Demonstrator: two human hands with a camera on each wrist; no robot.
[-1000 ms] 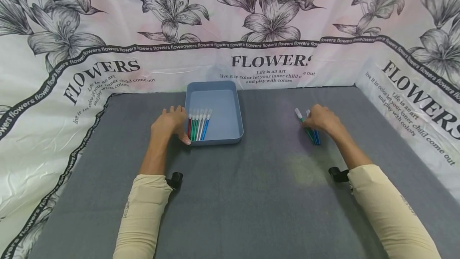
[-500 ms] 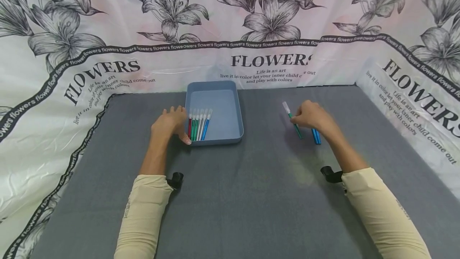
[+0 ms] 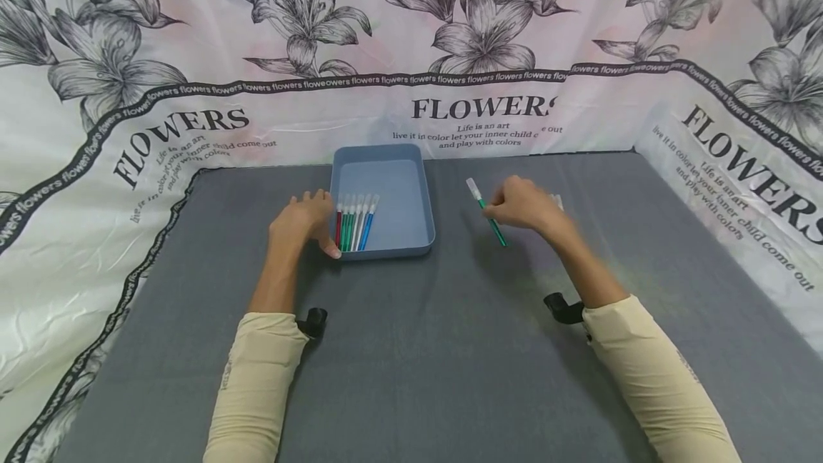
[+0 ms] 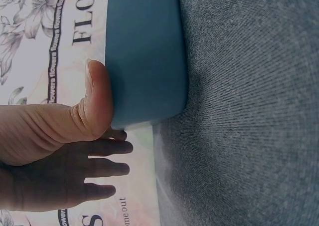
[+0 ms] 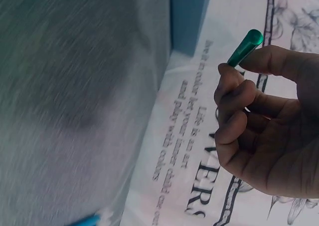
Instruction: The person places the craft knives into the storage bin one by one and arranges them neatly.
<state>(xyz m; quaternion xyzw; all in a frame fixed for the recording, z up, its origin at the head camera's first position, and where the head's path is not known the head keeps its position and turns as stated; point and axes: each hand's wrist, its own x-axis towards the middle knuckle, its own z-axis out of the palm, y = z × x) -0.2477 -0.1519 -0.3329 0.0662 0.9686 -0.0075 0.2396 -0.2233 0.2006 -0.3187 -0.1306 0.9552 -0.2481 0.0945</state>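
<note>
My right hand [image 3: 524, 204] pinches a green felt-tip pen [image 3: 496, 233] between thumb and fingertips, above the grey cloth and right of the tray. Its clear white cap end points up and away; in the right wrist view the green barrel [image 5: 245, 47] pokes out past the fingertips. My left hand [image 3: 301, 218] rests at the near left corner of a blue-grey tray [image 3: 405, 206], thumb at the rim and fingers stretched along the side. In the left wrist view, the fingers [image 4: 107, 167] are straight. Several felt-tip pens [image 3: 356, 223], red, green, white-looking and blue, lie side by side in the tray's left part.
Whitish pen caps [image 3: 557, 201] show behind the right wrist, their barrels hidden by the arm. A blue pen end [image 5: 87, 221] appears at the bottom of the right wrist view. A flower-printed sheet [image 3: 360, 120] hangs behind the grey cloth [image 3: 424, 349].
The right hand has lifted the green pen away from the blue pens and carried it left towards the tray. My left hand and the tray have stayed in place.
</note>
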